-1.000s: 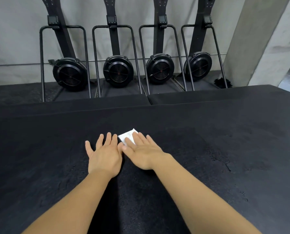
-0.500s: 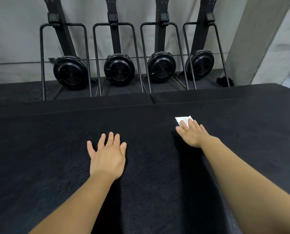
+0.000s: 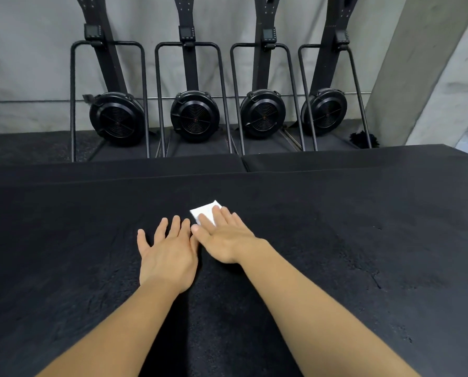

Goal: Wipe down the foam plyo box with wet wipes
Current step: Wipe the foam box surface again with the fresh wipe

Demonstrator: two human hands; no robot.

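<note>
The black foam plyo box point(image 3: 336, 254) fills the lower view, its rough top worn and cracked at the right. A folded white wet wipe point(image 3: 204, 212) lies on it near the middle. My right hand point(image 3: 224, 238) presses flat on the wipe with straight fingers, covering its near half. My left hand point(image 3: 167, 253) rests flat on the box top just left of it, fingers spread, its side touching the right hand's thumb.
Two more black foam boxes point(image 3: 363, 159) lie side by side beyond the far edge. Behind them several black fan-wheel machines point(image 3: 194, 121) stand upright against a grey wall. A concrete pillar point(image 3: 431, 77) rises at the right.
My right hand slid the wipe out to the right half a second ago, then back left beside my left hand. The left hand stayed in place.
</note>
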